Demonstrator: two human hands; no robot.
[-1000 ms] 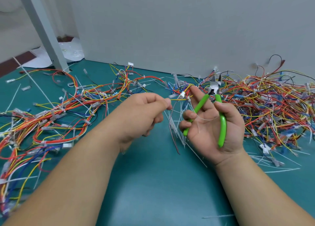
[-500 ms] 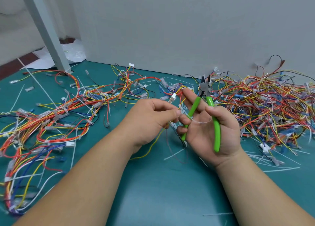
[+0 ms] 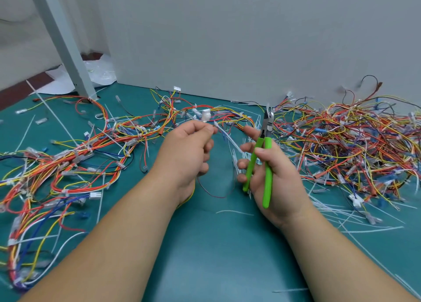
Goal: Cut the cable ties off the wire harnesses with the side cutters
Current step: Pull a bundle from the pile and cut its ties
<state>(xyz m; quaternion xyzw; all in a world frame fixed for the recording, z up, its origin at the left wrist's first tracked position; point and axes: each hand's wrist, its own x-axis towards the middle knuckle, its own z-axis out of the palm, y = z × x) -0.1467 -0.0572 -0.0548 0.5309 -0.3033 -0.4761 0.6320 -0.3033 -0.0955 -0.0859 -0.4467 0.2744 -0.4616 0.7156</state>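
My left hand (image 3: 186, 151) pinches cable tie (image 3: 228, 139); my right hand (image 3: 276, 178) grips side cutters (image 3: 268, 183) (green handles). Wire harnesses (image 3: 341, 147) crowd mat (image 3: 216, 244) either side.

Two hands: left hand (image 3: 189, 151), right hand (image 3: 273, 172); one pair of side cutters (image 3: 268, 178), two green handles; wire harnesses in two heaps, left heap (image 3: 68, 165) and right heap (image 3: 353, 147), strands too many to count; one harness (image 3: 205, 115) pinched in left hand; cut cable ties (image 3: 373, 229) strewn about, too many to count; one grey post (image 3: 61, 39).
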